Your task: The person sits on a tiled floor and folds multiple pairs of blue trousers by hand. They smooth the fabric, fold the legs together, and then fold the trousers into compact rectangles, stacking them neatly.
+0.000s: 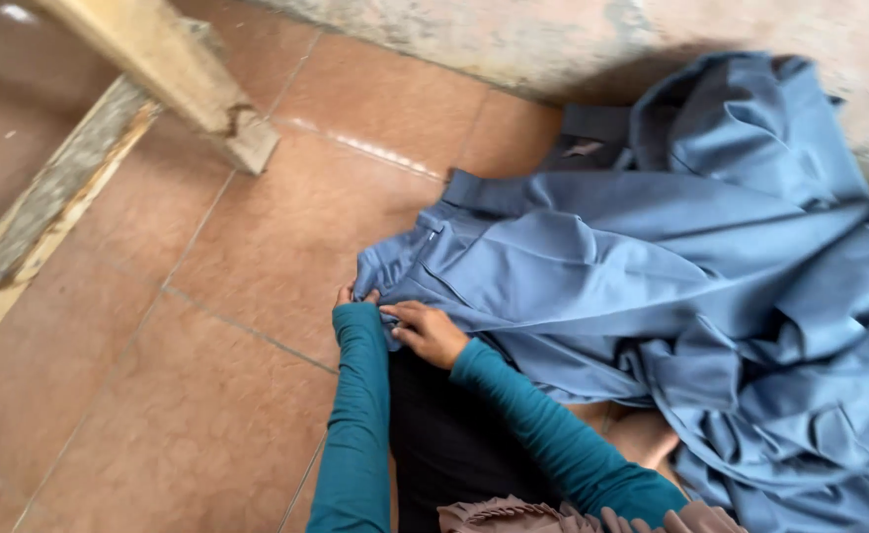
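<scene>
Both hands pinch the near corner of a blue-grey garment [592, 247] on the tiled floor [158, 395]: left hand [355, 296] mostly hidden at the edge, right hand [430, 333] closed beside it; the cloth stretches away rightward.

No packages, signs or screens appear in this view. One small pale label [583, 149], roughly rectangular, sits on a dark grey band at the top of the blue garment [652, 257], near the wall.
</scene>
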